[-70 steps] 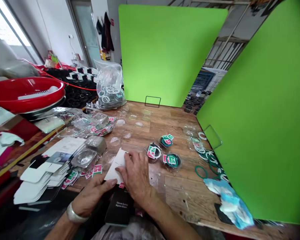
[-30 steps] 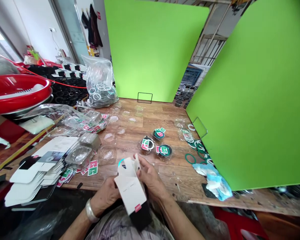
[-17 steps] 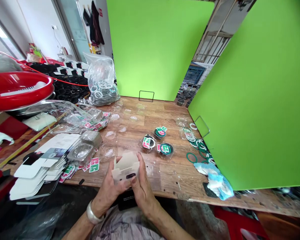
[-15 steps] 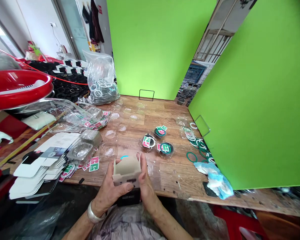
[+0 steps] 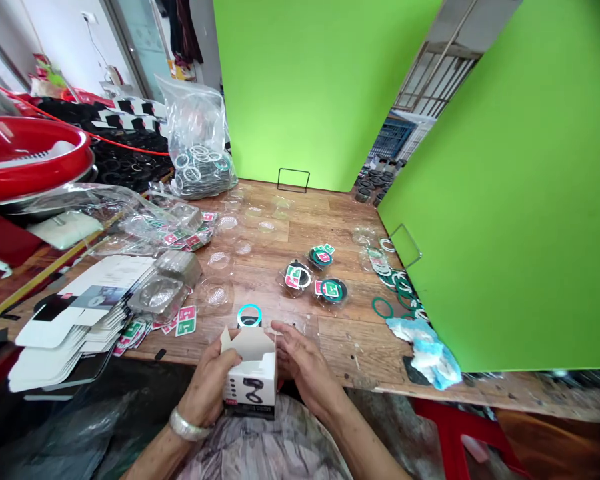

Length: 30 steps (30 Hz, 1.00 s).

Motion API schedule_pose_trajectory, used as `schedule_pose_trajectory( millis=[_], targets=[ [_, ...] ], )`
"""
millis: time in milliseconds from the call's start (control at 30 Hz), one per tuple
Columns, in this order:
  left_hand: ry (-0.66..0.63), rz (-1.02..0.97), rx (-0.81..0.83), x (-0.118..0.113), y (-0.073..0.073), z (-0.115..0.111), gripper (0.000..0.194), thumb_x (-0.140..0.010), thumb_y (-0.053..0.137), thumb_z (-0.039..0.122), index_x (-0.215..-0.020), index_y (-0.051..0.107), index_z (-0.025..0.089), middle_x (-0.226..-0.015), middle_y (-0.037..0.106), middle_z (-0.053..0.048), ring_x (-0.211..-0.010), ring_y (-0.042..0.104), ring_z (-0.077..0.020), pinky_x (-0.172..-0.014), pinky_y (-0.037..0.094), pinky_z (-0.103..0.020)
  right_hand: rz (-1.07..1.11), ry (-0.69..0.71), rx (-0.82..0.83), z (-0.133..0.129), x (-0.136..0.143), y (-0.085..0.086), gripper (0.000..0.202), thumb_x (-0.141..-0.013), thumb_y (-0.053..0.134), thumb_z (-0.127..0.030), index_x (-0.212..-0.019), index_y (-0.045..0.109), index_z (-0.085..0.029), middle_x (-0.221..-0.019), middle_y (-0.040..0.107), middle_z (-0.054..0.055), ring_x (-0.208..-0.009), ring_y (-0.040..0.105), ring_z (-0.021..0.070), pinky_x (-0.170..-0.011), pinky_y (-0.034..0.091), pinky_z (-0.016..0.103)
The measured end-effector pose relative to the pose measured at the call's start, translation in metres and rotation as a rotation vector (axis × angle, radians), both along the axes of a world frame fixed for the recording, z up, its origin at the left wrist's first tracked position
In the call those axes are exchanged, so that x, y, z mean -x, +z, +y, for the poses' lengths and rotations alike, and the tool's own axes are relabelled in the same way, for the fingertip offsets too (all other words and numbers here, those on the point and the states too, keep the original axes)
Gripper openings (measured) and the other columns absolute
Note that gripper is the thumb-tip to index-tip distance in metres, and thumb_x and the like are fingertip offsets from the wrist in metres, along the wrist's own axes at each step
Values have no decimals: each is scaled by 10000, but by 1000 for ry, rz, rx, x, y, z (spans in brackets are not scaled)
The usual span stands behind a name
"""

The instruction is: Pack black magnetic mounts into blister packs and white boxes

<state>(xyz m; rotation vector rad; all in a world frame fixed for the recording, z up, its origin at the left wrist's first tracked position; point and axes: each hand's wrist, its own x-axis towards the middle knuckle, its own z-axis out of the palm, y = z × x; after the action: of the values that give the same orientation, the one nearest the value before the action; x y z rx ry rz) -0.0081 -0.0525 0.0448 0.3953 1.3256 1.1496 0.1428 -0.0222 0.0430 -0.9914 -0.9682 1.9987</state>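
Observation:
My left hand (image 5: 213, 377) grips a small printed cardboard box (image 5: 250, 383) by its left side, thumb on the near face. The box's top stands open with its flaps up, and a picture of a black ring-shaped product shows on the front. At the box's right side is my right hand (image 5: 305, 363), fingers stretched out; whether it touches the box I cannot tell. Just beyond the box lies a bright blue ring (image 5: 249, 315) on a dark round part. Farther off sit three clear plastic trays holding dark round parts (image 5: 298, 276), rings and red-green cards.
Flat white cartons (image 5: 65, 347) are stacked at the left beside clear plastic trays (image 5: 163, 293) and red-green cards (image 5: 185, 321). A bag of rings (image 5: 200, 167) stands behind. Green and white rings (image 5: 383, 307) and a blue-white cloth (image 5: 427, 350) lie at the right, before green panels (image 5: 520, 220).
The box has tilted so that its printed front shows, and the left thumb has moved up it. My right hand has loosened, its fingers now spread along the side. More of the blue ring is visible.

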Motion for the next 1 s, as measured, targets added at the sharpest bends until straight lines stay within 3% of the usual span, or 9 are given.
schedule_pose_trajectory(
  millis=[133,233,300,400,567,700,833,900,1000],
  targets=[
    [-106,-57,23,-4,3,1,485,-661,583,189,-1142,571,128,-650,655,10,-505,525,-125,-494,367,-229,-139,-6,-124,1,1,-6,283,-732,578,-237,-1004,634,-180,-856,672,13,-727,600,146,-619,454,228],
    [-171,-306,-12,-4,8,4,462,-749,581,390,-1132,597,131,-773,684,-39,-604,576,-148,-581,416,-252,-200,-66,-174,1,5,-12,366,-665,482,-128,-1006,600,-189,-829,648,-3,-696,570,132,-568,434,200],
    [-207,-403,6,-3,8,5,441,-733,583,365,-1103,616,127,-775,682,-41,-609,577,-147,-588,417,-251,-230,-92,-205,1,5,-13,416,-638,444,-94,-1016,588,-194,-807,630,-11,-690,560,126,-582,437,198],
    [-207,-242,35,-4,2,2,470,-627,603,173,-1094,609,123,-655,649,2,-523,532,-115,-516,368,-220,-289,-27,-359,3,1,-8,360,-682,442,-91,-961,645,-196,-805,613,-4,-743,560,130,-675,448,224],
    [-168,-47,61,-9,-7,-3,427,-578,563,143,-1003,608,141,-615,636,12,-469,505,-117,-480,340,-226,-247,244,-526,10,-14,3,235,-843,515,-305,-823,711,-177,-923,635,51,-899,579,173,-796,433,287],
    [-171,-92,45,-11,-5,-2,360,-571,513,147,-910,636,146,-582,612,12,-500,519,-129,-491,352,-227,-357,189,-403,10,-13,-3,68,-750,603,-208,-748,657,-166,-740,597,-10,-703,540,122,-634,411,219],
    [-318,37,-76,-11,1,-7,354,-681,529,206,-1016,641,180,-862,684,-24,-767,595,-171,-674,437,-248,-439,246,-510,10,-12,-11,183,-656,586,-72,-799,571,-186,-687,530,-68,-625,454,81,-555,352,163],
    [-378,204,-132,-8,5,-6,343,-732,566,275,-1054,635,183,-899,685,-28,-806,594,-176,-707,440,-245,-423,286,-555,16,-17,-8,120,-705,578,-113,-803,561,-180,-694,535,-57,-625,467,83,-548,370,162],
    [-218,267,-92,2,15,10,378,-736,574,313,-1087,603,175,-796,680,-11,-644,582,-152,-566,427,-232,-452,185,-695,28,-28,2,183,-837,515,-212,-1006,575,-182,-882,613,23,-786,575,135,-652,473,229]
  ],
)
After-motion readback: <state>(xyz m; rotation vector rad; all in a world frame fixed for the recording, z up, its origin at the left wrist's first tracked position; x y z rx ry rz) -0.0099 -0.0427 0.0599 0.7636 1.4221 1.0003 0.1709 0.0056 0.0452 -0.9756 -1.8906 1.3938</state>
